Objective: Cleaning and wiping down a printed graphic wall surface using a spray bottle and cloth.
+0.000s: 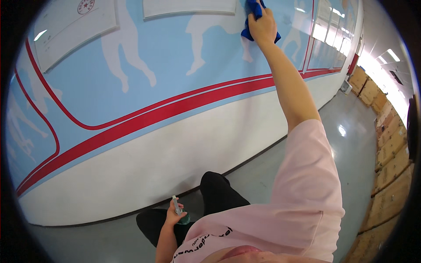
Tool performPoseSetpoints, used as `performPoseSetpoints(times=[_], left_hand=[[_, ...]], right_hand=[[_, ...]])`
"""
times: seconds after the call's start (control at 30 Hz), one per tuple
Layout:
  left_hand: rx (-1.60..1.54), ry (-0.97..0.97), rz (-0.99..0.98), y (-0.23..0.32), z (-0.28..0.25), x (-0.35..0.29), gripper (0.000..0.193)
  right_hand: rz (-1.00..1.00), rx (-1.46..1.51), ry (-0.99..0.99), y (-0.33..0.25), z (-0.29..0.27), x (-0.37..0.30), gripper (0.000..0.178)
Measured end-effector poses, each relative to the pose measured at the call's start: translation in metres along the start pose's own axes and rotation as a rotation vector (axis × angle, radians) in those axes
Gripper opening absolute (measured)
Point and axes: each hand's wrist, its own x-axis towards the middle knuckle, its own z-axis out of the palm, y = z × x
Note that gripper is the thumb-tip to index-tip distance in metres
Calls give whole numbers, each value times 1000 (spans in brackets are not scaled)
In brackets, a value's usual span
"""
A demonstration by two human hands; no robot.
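My right hand (264, 29) is raised on an outstretched arm. Its fingers are closed round a bunched blue cloth (255, 9), which lies against a light blue wall panel (169, 57) with pale human silhouettes. Cloth edges stick out on both sides of the hand. Low down by my dark-trousered legs, my left hand (172, 215) grips a spray bottle (176, 206) with a pale grey head and a greenish body. Part of the bottle is covered by the fingers.
A red band (175, 111) borders the panel above white wall (210, 136). Clear-fronted sheet holders (79, 33) are mounted on the panel, another (188, 8) at the top edge. Several stacked brown boxes (388, 166) line the right side, across the grey floor (351, 127).
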Motion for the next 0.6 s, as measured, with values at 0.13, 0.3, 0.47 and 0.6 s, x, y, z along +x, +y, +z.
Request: performPoseSetpoints(times=[0.13,0.3,0.47,0.6], left_hand=[[-5,-38,-8,3,-3,3,87],[16,-53,21,-2,-4,3,84],[26,-29,31,4,0,3,85],[21,-21,-12,2,-1,3,87]], right_hand=[[-155,-54,-52,13,-6,-43,53],[-177,-74,-149,2,-12,-42,53],[-182,-159,-34,-12,-16,13,37],[-181,-225,-63,-3,-14,-7,51]])
